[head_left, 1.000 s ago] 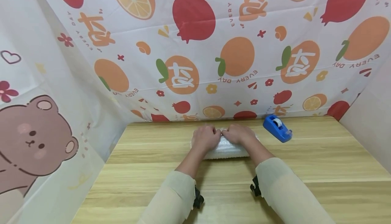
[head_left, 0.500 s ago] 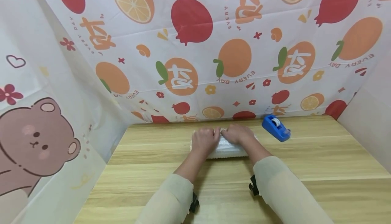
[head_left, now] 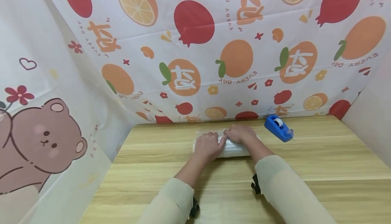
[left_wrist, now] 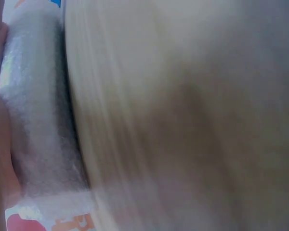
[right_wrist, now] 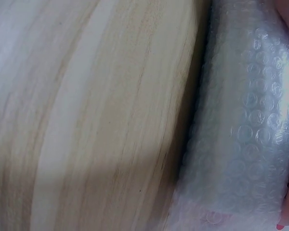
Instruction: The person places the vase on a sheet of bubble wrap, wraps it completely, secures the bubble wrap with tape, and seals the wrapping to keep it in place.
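A bundle of clear bubble wrap (head_left: 234, 151), rolled into a thick cylinder, lies crosswise on the wooden table; what is inside cannot be made out. My left hand (head_left: 208, 146) rests on its left half, thumb stretched toward the right hand. The right hand (head_left: 242, 135) has its fingers curled at the wrap's upper side, pinching it near the middle. In the left wrist view the bubble wrap (left_wrist: 38, 101) runs along the left, with part of the hand (left_wrist: 0, 149) against it. Round bubbles show on the bubble wrap (right_wrist: 245, 120) in the right wrist view.
A blue tape dispenser (head_left: 278, 128) with a white roll stands at the back right of the table (head_left: 146, 169). Behind the table hangs a fruit-print cloth (head_left: 210, 61); a cloth with a bear print (head_left: 49, 142) hangs at the left.
My left hand has loosened from its curled grip near the middle, shifted slightly down, and its thumb now stretches out. The right hand stays in place on the bubble wrap.
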Demonstrator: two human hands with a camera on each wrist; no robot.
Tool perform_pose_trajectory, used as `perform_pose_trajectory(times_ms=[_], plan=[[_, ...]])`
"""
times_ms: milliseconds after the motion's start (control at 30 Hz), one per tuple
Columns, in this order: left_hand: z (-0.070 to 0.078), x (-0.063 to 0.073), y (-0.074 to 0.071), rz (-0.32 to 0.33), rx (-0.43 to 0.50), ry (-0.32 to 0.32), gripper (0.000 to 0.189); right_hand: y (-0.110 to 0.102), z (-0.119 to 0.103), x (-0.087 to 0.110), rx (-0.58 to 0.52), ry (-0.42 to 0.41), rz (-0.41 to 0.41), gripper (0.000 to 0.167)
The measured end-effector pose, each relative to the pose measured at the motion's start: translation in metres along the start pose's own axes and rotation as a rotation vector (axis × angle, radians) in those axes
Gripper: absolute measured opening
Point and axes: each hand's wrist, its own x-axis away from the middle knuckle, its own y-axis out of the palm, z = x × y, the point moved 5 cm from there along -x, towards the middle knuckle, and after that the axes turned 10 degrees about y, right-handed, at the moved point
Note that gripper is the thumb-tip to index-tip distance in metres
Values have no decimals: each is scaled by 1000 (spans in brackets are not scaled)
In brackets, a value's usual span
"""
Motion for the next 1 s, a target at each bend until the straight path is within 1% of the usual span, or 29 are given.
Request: perform_pose_trajectory(times_ms=[167,233,300,367,467,567,633,700,800,1000], plan=[[-2,-2,2,-58,53,-37,61,1,0,0,5,-6,5,52],[-3,-1,3,-81,61,-50,62,2,-1,0,14,-14,13,53],[-4,-1,4,-92,61,-66,62,2,-2,1,17,-28,30,54],[-5,-1,4,-88,57,-79,60,2,-3,2,20,-43,58,55],[-5,-2,4,-73,50,-91,59,-1,-3,3,19,-59,149,53],[-4,-3,3,-66,34,-93,57,-4,-4,4,18,-74,247,42],[-4,-4,3,-65,23,-93,56,-5,-4,5,11,-77,285,37],[-4,-4,3,-60,14,-94,55,-6,-5,5,3,-81,302,35],[-4,-5,3,-54,10,-97,57,-7,-5,8,7,-94,346,38],[-4,-6,3,-59,10,-108,58,-11,-9,18,65,-148,514,56]])
